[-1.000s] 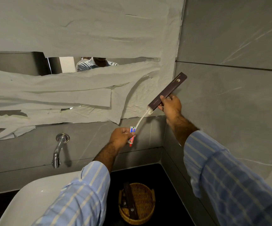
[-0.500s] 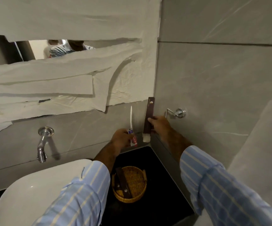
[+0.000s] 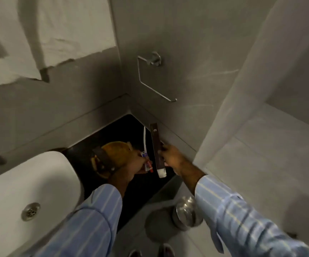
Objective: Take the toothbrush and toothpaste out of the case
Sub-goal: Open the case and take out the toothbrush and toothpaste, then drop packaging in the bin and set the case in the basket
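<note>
Nearest to me, both striped sleeves (image 3: 242, 216) reach forward over the dark surface (image 3: 150, 186), with the white basin (image 3: 20, 191) at my left. My left hand (image 3: 131, 169) is closed, its fingers pinching the small toothpaste (image 3: 148, 165) and the base of the white toothbrush (image 3: 144, 140), which stands nearly upright above the fist. Just beside it, my right hand (image 3: 172, 156) has its fingers wrapped around the dark brown case (image 3: 155, 145), held upright, a white end showing at its bottom. Toothbrush and case are close but apart. Behind the left hand sits a wicker basket (image 3: 116, 151), blurred. Farther, a chrome holder (image 3: 153, 59) on the grey wall.
</note>
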The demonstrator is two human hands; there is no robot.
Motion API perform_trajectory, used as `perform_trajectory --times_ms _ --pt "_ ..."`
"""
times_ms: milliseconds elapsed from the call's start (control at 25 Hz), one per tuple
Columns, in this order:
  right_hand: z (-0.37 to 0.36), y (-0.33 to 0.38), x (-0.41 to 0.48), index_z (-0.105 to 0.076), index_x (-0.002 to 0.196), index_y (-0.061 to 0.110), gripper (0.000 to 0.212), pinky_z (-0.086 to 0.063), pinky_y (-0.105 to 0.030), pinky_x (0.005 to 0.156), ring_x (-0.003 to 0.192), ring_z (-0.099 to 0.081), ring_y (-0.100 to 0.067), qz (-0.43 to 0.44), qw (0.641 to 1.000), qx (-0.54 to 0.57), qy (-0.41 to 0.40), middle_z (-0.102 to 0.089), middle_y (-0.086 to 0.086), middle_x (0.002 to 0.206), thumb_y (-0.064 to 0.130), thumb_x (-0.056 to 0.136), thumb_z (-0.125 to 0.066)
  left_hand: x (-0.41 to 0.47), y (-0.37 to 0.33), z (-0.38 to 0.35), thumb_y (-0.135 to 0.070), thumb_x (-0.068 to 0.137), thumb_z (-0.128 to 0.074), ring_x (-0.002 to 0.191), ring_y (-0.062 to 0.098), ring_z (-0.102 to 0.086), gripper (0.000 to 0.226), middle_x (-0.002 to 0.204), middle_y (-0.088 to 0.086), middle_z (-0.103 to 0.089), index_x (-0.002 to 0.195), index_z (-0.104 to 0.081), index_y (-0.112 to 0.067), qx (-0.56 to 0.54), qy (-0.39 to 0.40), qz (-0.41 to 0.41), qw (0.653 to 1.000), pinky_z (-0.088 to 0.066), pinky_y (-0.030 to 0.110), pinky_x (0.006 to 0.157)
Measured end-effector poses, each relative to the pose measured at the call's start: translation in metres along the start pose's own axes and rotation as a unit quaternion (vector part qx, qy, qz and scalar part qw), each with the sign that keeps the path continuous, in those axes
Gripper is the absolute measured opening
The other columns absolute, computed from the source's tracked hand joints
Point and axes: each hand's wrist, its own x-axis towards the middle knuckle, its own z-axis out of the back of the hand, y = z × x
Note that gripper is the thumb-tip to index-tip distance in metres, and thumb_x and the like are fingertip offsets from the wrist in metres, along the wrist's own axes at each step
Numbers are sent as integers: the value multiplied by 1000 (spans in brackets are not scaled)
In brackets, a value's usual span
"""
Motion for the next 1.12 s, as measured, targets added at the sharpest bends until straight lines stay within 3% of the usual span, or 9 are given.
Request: perform_trajectory --times_ms 200,360,480,600,760,920,1000,1120 --pt "20 -113 -25 -62 122 12 29 -53 -48 96 105 -66 -28 -78 997 1 -3 -69 -12 112 15 94 -56 11 66 -60 -12 91 -62 109 34 -65 24 117 20 -65 115 -58 -9 141 45 30 988 -54 51 95" --pt "41 -175 -42 -60 126 13 32 -57 -32 77 84 -67 -13 -133 990 43 -25 -67 5 90 15 95 -55 22 101 -104 -12 92 -62 110 34 -64 27 118 21 -65 117 -60 -3 220 87 25 971 -51 51 99" --pt "53 -221 -48 -63 121 12 28 -57 -40 87 93 -67 -21 -158 985 55 -44 -70 -5 101 15 94 -54 29 125 -130 -11 93 -60 107 38 -66 22 116 26 -65 112 -59 -1 270 125 26 954 -53 53 96" --pt "57 -265 -51 -65 116 5 25 -60 -37 78 90 -68 -23 -223 964 125 -71 -69 -9 98 14 95 -54 38 151 -152 -10 92 -61 108 37 -66 24 117 24 -65 115 -58 -2 285 146 44 946 -54 53 95" --pt "61 -312 -41 -65 92 6 20 -58 -45 83 95 -68 -36 -296 935 140 -134 -68 -20 100 24 94 -56 58 178 -172 -8 91 -61 109 35 -66 17 120 22 -64 108 -58 -9 286 161 81 941 -54 54 95" --pt "67 -345 -13 -62 87 4 21 -53 -38 70 84 -62 -33 -330 916 189 -131 -64 -20 95 21 94 -53 78 192 -178 -10 90 -63 106 31 -66 16 114 15 -65 91 -55 -24 300 154 97 937 -54 53 94" --pt "71 -356 2 -63 93 2 21 -50 -31 58 76 -61 -29 -330 914 198 -128 -64 -18 92 20 93 -52 86 199 -179 -13 89 -65 105 29 -65 17 107 6 -62 101 -58 -24 314 148 100 932 -55 51 94" --pt "75 -370 18 -64 99 2 19 -50 -27 51 71 -62 -24 -340 900 240 -131 -65 -15 90 17 93 -54 95 207 -177 -14 89 -66 111 32 -64 37 114 8 -60 124 -56 -15 318 136 112 931 -56 50 93"
